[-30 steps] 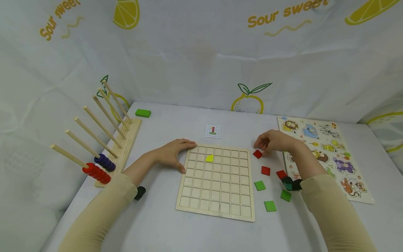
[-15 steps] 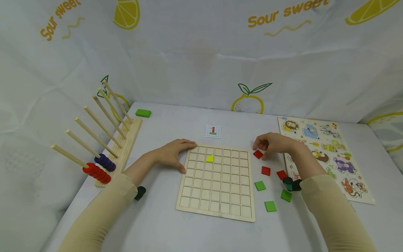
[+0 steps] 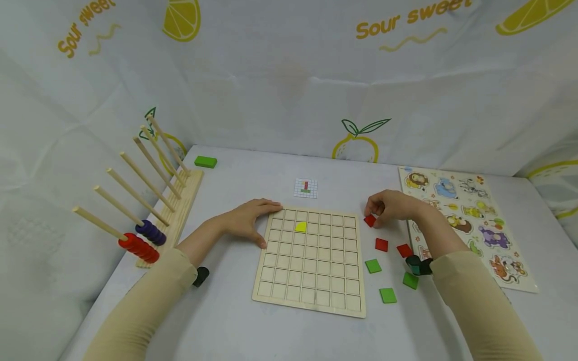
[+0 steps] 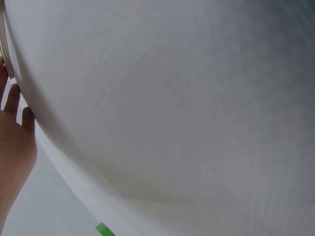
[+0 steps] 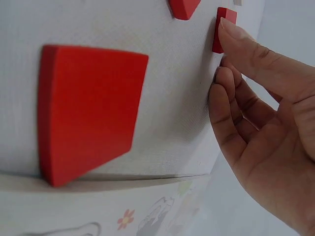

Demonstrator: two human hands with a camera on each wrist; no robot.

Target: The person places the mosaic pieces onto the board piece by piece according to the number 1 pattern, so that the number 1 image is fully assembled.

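A wooden grid board (image 3: 311,265) lies flat on the table, with one yellow tile (image 3: 300,227) in an upper cell. My left hand (image 3: 246,220) rests at the board's upper left edge, thumb and fingers spread; the left wrist view catches this hand (image 4: 15,142) only at its border. Beyond the board's upper right corner, my right hand (image 3: 392,204) pinches a red square tile (image 3: 370,220) between thumb and fingers. The right wrist view has the thumb on that tile (image 5: 226,32). Two more red tiles (image 3: 381,244) and several green tiles (image 3: 373,265) lie nearer me, right of the board.
A small card with a coloured grid pattern (image 3: 305,188) lies behind the board. At left stands a wooden peg rack (image 3: 185,210) with red and purple rings. A green block (image 3: 205,162) is at the back left. An animal puzzle board (image 3: 469,225) lies at right.
My right hand has lowered slightly and its fingers have closed on the red tile. The left hand and the board stay where they were.
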